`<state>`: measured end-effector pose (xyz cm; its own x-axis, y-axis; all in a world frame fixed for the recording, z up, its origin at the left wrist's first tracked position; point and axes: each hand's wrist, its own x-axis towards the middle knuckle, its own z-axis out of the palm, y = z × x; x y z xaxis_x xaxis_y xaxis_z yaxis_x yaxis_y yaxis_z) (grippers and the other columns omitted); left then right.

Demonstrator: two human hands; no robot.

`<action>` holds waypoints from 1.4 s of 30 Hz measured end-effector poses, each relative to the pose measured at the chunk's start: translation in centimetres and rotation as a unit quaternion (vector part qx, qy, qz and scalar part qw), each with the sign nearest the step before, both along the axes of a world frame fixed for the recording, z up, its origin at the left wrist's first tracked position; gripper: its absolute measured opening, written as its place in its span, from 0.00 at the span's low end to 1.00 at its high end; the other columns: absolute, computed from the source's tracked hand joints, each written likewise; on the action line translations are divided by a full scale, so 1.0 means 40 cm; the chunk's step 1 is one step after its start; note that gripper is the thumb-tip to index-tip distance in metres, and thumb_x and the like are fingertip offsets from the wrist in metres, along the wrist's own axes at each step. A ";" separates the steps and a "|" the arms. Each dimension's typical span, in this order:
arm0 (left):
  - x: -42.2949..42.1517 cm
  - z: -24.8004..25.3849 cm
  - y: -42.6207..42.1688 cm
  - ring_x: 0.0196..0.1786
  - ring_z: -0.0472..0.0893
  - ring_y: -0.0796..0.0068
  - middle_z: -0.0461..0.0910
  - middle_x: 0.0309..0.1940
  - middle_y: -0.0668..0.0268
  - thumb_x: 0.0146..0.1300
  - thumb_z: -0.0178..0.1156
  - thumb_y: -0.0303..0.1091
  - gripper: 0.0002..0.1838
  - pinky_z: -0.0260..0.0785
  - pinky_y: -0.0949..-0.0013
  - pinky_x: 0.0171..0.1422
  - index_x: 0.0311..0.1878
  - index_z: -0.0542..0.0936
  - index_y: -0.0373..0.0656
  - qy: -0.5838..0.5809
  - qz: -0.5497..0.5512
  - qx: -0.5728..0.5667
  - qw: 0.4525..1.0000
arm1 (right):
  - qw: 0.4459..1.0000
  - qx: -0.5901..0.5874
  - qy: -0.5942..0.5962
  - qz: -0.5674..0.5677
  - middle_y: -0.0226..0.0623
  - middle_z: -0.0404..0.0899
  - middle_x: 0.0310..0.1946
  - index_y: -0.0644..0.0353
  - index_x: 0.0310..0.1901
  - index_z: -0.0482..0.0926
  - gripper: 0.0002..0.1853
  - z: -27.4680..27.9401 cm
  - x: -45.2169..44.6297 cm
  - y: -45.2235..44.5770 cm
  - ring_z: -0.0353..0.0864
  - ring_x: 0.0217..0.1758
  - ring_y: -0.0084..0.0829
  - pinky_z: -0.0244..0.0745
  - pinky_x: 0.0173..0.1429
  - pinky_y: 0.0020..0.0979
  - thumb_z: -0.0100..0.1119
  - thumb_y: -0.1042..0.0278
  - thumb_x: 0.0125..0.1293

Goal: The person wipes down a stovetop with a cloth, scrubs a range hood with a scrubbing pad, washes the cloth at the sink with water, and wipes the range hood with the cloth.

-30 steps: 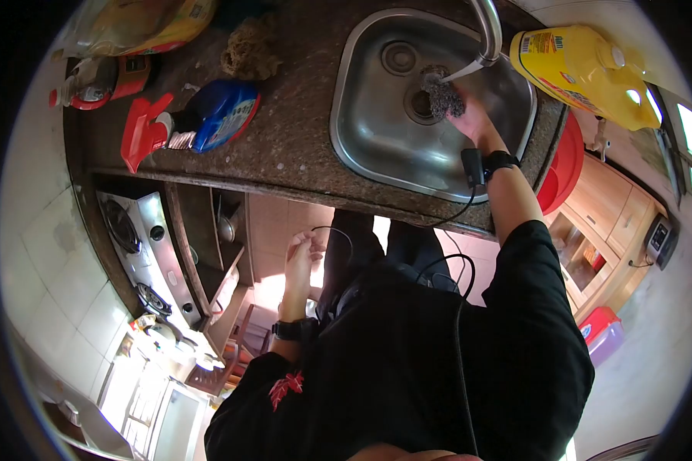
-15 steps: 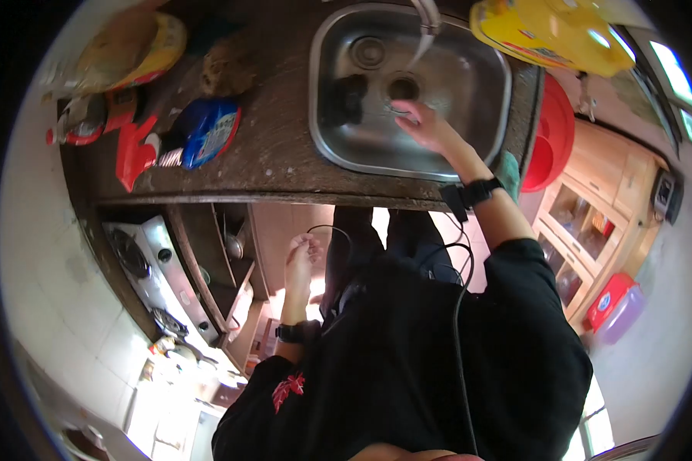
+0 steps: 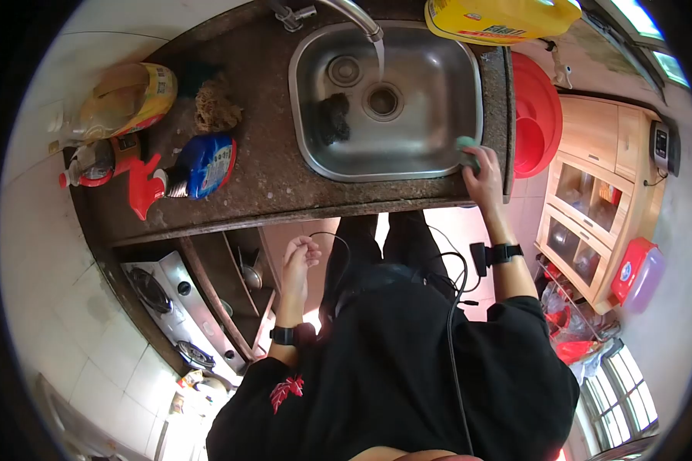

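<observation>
My right hand point(image 3: 482, 170) is closed on a green scouring pad point(image 3: 467, 144) at the front right corner of the steel sink point(image 3: 386, 175). The pad's upper end sticks out past the fingers, over the sink's rim. From the curved faucet point(image 3: 355, 17) a stream of water point(image 3: 380, 60) falls toward the drain point(image 3: 382, 101). A dark, soft-looking clump point(image 3: 334, 119) lies on the left side of the basin. My left hand point(image 3: 301, 257) hangs below the counter edge, fingers loosely curled, with nothing visible in them.
On the counter's left are a blue spray bottle point(image 3: 210, 166) with a red trigger, a brown fibrous scrubber point(image 3: 217, 107) and a yellow-labelled bottle point(image 3: 134, 96). A yellow jug point(image 3: 500, 19) lies behind the sink. Red basins point(image 3: 542, 107) stand beyond the counter's right end.
My right hand has left the basin and moved to its front right corner, now gripping the green pad that lay on the counter. The view has shifted. My left hand stays curled.
</observation>
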<state>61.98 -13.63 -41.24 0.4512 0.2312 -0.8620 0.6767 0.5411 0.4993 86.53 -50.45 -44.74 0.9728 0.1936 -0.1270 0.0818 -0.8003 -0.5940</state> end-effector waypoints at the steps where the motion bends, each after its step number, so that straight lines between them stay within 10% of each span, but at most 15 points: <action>1: 0.001 0.005 0.004 0.38 0.78 0.79 0.77 0.37 0.69 0.68 0.49 0.32 0.08 0.67 0.75 0.43 0.48 0.73 0.45 0.001 0.001 0.004 1.000 | 0.992 0.092 0.077 0.029 0.46 0.74 0.53 0.54 0.56 0.73 0.25 -0.011 0.027 0.039 0.71 0.59 0.46 0.66 0.62 0.45 0.58 0.71 0.54; 4: 0.000 0.016 0.003 0.39 0.78 0.79 0.78 0.37 0.69 0.68 0.49 0.32 0.08 0.68 0.76 0.43 0.47 0.73 0.45 -0.020 0.009 0.016 1.000 | 0.896 0.341 0.240 -0.156 0.39 0.80 0.45 0.60 0.52 0.75 0.17 -0.130 0.163 0.227 0.78 0.50 0.37 0.72 0.56 0.38 0.54 0.61 0.63; 7: -0.008 0.023 -0.002 0.39 0.78 0.79 0.78 0.37 0.69 0.68 0.49 0.32 0.08 0.68 0.76 0.43 0.47 0.73 0.45 -0.019 0.020 0.031 0.999 | 0.584 0.641 0.417 -0.271 0.40 0.81 0.45 0.63 0.47 0.77 0.18 -0.141 0.293 0.425 0.80 0.48 0.38 0.76 0.51 0.35 0.50 0.56 0.69; 10: -0.013 0.042 -0.018 0.38 0.77 0.78 0.78 0.37 0.68 0.68 0.48 0.32 0.09 0.68 0.75 0.44 0.48 0.73 0.44 -0.001 0.028 0.045 0.999 | 0.420 0.775 0.431 -0.194 0.47 0.79 0.50 0.65 0.54 0.73 0.22 -0.271 0.368 0.517 0.79 0.53 0.42 0.74 0.58 0.41 0.49 0.55 0.69; 16: -0.059 0.033 -0.028 0.38 0.78 0.78 0.78 0.37 0.67 0.68 0.47 0.31 0.09 0.69 0.75 0.43 0.48 0.73 0.44 0.007 0.061 0.021 0.998 | 0.286 0.851 0.421 -0.131 0.45 0.76 0.34 0.60 0.51 0.73 0.21 -0.441 0.390 0.513 0.76 0.31 0.35 0.73 0.31 0.31 0.50 0.50 0.69; 17: -0.060 0.027 -0.032 0.38 0.78 0.77 0.78 0.36 0.66 0.67 0.48 0.30 0.09 0.69 0.75 0.43 0.48 0.73 0.43 0.011 0.078 0.019 0.997 | 0.502 0.714 0.391 -0.292 0.39 0.70 0.29 0.60 0.48 0.73 0.19 -0.370 0.392 0.528 0.67 0.23 0.29 0.66 0.27 0.29 0.50 0.51 0.69; 25: -0.007 0.017 -0.065 0.38 0.77 0.77 0.78 0.37 0.66 0.67 0.49 0.31 0.09 0.68 0.75 0.45 0.49 0.73 0.43 0.001 0.053 0.016 0.998 | 0.265 0.776 0.502 -0.276 0.37 0.70 0.28 0.61 0.43 0.72 0.17 -0.357 0.381 0.517 0.67 0.21 0.29 0.59 0.21 0.25 0.48 0.53 0.70; 29: 0.007 0.033 -0.073 0.39 0.77 0.76 0.77 0.38 0.66 0.67 0.49 0.30 0.08 0.68 0.74 0.44 0.49 0.72 0.44 -0.007 0.057 0.011 0.998 | 0.241 0.853 0.450 -0.107 0.40 0.74 0.28 0.67 0.42 0.74 0.14 -0.384 0.346 0.518 0.73 0.28 0.29 0.68 0.24 0.25 0.50 0.62 0.66; 32: 0.005 0.032 -0.078 0.39 0.77 0.77 0.77 0.39 0.66 0.68 0.49 0.32 0.10 0.68 0.75 0.45 0.49 0.73 0.43 -0.006 0.059 0.028 0.998 | 0.343 0.755 0.438 -0.345 0.44 0.74 0.31 0.66 0.45 0.69 0.13 -0.207 0.369 0.555 0.76 0.28 0.35 0.76 0.29 0.31 0.51 0.64 0.66; 35: 0.001 0.033 -0.079 0.39 0.77 0.78 0.77 0.38 0.66 0.68 0.48 0.31 0.10 0.68 0.75 0.44 0.50 0.72 0.43 0.001 0.087 0.027 0.996 | 0.361 0.777 0.390 -0.338 0.43 0.74 0.31 0.68 0.45 0.69 0.15 -0.225 0.363 0.563 0.76 0.28 0.36 0.76 0.32 0.33 0.52 0.64 0.66; 37: 0.001 0.032 -0.091 0.39 0.77 0.78 0.77 0.38 0.65 0.68 0.48 0.31 0.10 0.68 0.75 0.44 0.50 0.72 0.43 -0.006 0.093 0.025 0.995 | 0.259 0.784 0.504 -0.252 0.40 0.72 0.28 0.66 0.43 0.70 0.13 -0.312 0.379 0.520 0.73 0.25 0.32 0.72 0.28 0.28 0.51 0.63 0.65; 42: 0.018 0.031 -0.123 0.39 0.77 0.78 0.77 0.38 0.65 0.68 0.48 0.31 0.10 0.68 0.75 0.44 0.50 0.72 0.43 -0.004 0.089 0.017 0.996 | 0.405 0.707 0.513 -0.271 0.32 0.65 0.21 0.59 0.37 0.71 0.15 -0.246 0.363 0.503 0.64 0.20 0.25 0.58 0.22 0.23 0.42 0.55 0.71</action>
